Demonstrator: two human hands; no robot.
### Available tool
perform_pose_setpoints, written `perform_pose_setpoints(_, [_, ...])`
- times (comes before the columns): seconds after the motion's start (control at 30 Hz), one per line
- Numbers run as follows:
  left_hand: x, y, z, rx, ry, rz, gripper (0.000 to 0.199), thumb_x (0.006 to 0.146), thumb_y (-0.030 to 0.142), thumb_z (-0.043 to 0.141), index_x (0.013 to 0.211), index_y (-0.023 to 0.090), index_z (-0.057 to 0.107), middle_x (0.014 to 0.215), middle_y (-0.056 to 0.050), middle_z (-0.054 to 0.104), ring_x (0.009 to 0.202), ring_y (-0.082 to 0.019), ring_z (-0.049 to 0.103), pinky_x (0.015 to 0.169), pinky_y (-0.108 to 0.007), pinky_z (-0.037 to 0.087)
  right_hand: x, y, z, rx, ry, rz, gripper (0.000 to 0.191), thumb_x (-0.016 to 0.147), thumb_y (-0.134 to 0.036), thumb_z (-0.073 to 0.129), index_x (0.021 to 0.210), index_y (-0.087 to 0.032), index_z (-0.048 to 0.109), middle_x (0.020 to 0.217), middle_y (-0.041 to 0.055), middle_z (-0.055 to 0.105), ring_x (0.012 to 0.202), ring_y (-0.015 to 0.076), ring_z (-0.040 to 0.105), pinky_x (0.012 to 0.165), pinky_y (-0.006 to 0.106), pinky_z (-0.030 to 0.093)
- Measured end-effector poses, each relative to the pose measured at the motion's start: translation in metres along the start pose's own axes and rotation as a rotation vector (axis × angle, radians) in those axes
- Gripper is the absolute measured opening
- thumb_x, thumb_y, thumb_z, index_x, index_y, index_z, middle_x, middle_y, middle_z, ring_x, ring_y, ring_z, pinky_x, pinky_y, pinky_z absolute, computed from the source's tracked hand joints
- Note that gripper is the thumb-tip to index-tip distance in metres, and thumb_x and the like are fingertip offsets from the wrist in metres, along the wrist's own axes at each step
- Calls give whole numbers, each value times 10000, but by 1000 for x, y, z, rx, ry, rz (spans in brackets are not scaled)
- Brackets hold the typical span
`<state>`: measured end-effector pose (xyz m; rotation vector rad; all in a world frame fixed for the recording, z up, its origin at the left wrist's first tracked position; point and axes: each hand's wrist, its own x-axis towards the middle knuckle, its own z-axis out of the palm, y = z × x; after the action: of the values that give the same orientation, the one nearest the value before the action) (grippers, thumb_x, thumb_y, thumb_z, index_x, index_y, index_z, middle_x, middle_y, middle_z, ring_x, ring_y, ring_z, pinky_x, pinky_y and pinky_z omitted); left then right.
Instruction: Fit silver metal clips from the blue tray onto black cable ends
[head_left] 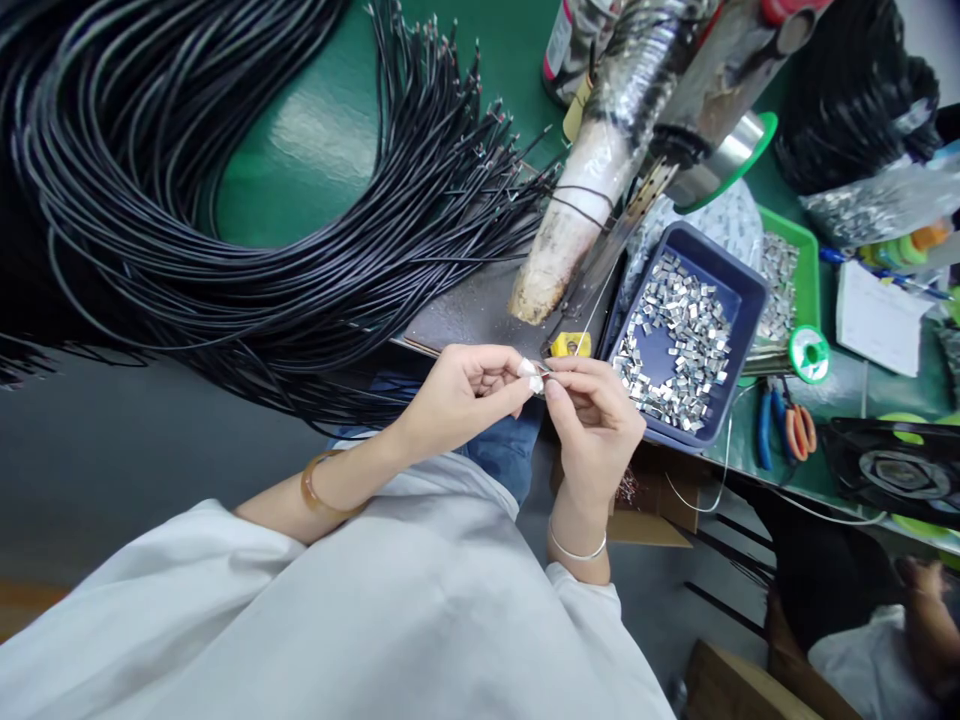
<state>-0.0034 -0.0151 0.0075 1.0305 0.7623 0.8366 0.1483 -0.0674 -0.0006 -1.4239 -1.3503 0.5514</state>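
Note:
My left hand (472, 388) and my right hand (596, 415) meet fingertip to fingertip in front of the bench edge. Both are closed in a pinch. White wrapping (528, 369) shows at the left fingertips. A tiny shiny piece lies between the two pinches, too small and too covered to name. Just beyond the fingers is a yellow block (571, 345), with a thin pale strand rising past it. To the right of my right hand stands a dark blue tray (739, 290) holding many small silver metal connector shells (679, 335).
Black cables (300, 270) with stripped ends sweep across the left. A wrapped fume duct (577, 220) hangs low over the bench. Right: a green tray (806, 265), solder spool (810, 353), pliers (765, 425), orange-handled cutters (800, 430), a fan (900, 465). Another person's arm (930, 620) shows lower right.

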Motion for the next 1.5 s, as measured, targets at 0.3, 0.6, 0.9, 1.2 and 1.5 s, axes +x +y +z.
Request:
perform_pose_setpoints(0.3, [0,-4,1,91,65,157,79,789,185,747,738,133,717,720,-12,692,651,-95,585,633,-192,493,-1,1,4,63,45,-33,87,894,-191,697,905,-266,740,975,-1,749,918,139,729,730,281,628])
perform_pose_setpoints(0.6, [-1,-6,-10,508,19,386,157,917,226,670,836,146,777,663,-7,607,570,-104,454,560,-245,373,1,4,-5,-171,2,-250,166,901,-148,677,977,-284,733,1002,-3,766,946,167,742,840,364,648])
perform_pose_setpoints(0.9, [-1,-21,-9,973,28,617,334,1014,249,469,800,200,720,721,-55,676,680,-176,563,702,-298,424,-3,1,-7,-280,-15,-238,175,901,-146,658,985,-283,725,1042,5,756,983,179,746,906,391,646])
perform_pose_setpoints(1.2, [-12,-12,3,206,-81,75,262,978,329,554,771,174,595,628,9,614,476,-80,482,497,-216,378,-14,7,11,46,105,-22,29,898,-240,677,877,-245,698,1029,22,717,951,194,768,850,399,671])
perform_pose_setpoints(1.5, [-1,-7,-5,-138,-10,-98,165,792,289,745,767,150,660,511,58,515,452,-46,371,457,-190,259,-8,3,10,-40,284,-146,138,978,-206,543,979,-275,663,980,26,709,932,186,744,771,405,685])
